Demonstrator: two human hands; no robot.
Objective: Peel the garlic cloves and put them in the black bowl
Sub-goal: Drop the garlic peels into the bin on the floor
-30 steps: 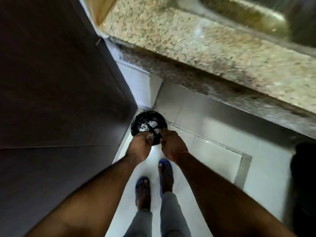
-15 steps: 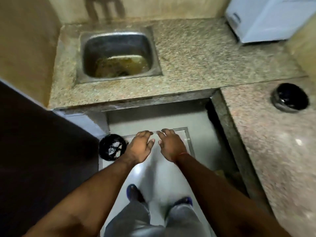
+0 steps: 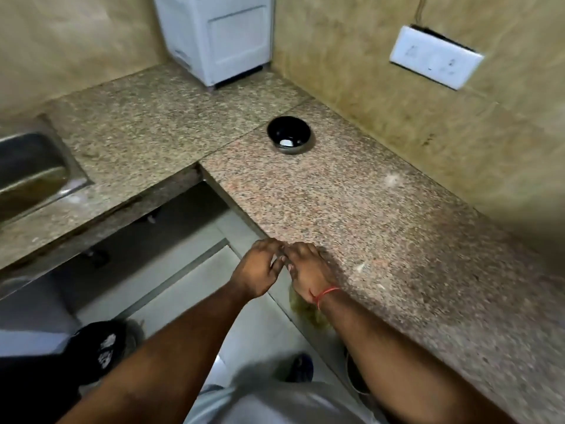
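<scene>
So, going left to right: steel sink [image 3: 33,175] at the far left edge of the frame, and at lower left a black bin [image 3: 101,350] on the floor w/ whitish scraps in it, prob peel but too blurry to say.

Middle of the frame, at the counter's [image 3: 351,209] near edge, our two hands meet fingertip to fingertip. Left hand [image 3: 255,272] has its fingers curled in toward the right hand [image 3: 307,272], which wears a red thread at the wrist. Both look bunched around the spot where they touch, but whether there's a clove or a bit of skin in there, we can't tell. Nothing shows btwn the fingers.

Upper middle, well apart from the hands, sits the black bowl [image 3: 289,134] w/ something pale at the bottom, likely peeled garlic [image 3: 286,143]. White appliance [image 3: 218,38] at the top, switch plate [image 3: 435,56] upper right on the wall.

What could go wrong imo: the hands hang right over the counter edge, so anything small that slips out drops to the floor, not the counter. Also the bowl's a long reach away, so a loose pinch on a slick peeled clove could lose it mid-carry. Few pale flecks on the counter to the right could get mistaken for cloves too.
</scene>
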